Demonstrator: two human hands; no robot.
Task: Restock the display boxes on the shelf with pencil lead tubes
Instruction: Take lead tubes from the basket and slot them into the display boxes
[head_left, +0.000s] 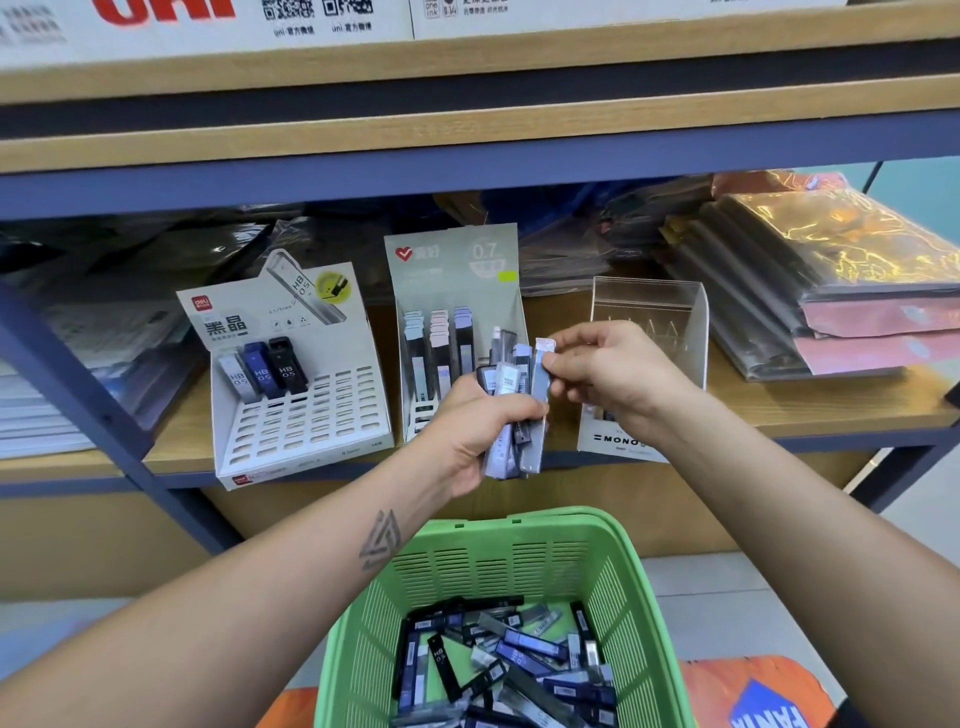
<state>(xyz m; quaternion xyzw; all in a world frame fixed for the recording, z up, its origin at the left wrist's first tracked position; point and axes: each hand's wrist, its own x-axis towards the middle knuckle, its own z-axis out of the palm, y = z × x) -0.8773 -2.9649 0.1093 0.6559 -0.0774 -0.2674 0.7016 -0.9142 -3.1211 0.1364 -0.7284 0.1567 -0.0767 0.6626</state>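
On the shelf (779, 415), at left, a white box (298, 384) labelled "HB 0.5" shows three tubes at its back, its other slots bare. Next, the "0.7" box (457, 312) holds three rows. Before it the left hand (480, 426) grips a bunch of tubes (511, 410); the right hand (608, 366) pinches one grey tube (540, 384) beside them. The clear "MONO" box (644, 364) stands right. Below, a green basket (519, 551) holds loose tubes.

Lighting: bright, even, soft shadows. You see glare on the foil packets (852, 244); shelf (467, 132) edges bow; top boxes (208, 21) blur.
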